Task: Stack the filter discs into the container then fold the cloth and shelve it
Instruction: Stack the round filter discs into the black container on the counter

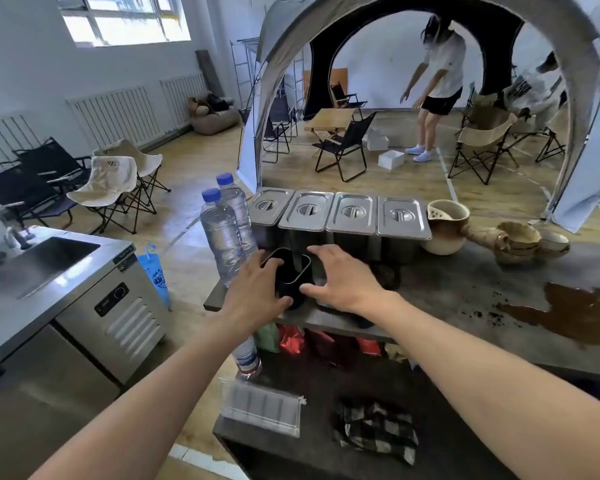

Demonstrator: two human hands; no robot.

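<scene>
A black open-topped container [291, 275] stands near the left end of the grey counter [465, 296]. My left hand [257, 292] wraps its left side, thumb at the base. My right hand [343, 278] reaches to its right side with fingers spread; whether it touches is unclear. A dark round object, possibly a filter disc [387, 275], lies just right of my right hand, partly hidden. A black-and-white checked cloth [378, 427] lies crumpled on the lower shelf [312, 386].
Two water bottles [222, 233] stand left of the container, several lidded steel pans [340, 213] behind it. A ceramic pot [445, 226] and bowls [530, 240] sit to the right, with a brown spill [575, 313]. A clear case [262, 407] lies on the shelf. Steel sink unit [49, 268] at left.
</scene>
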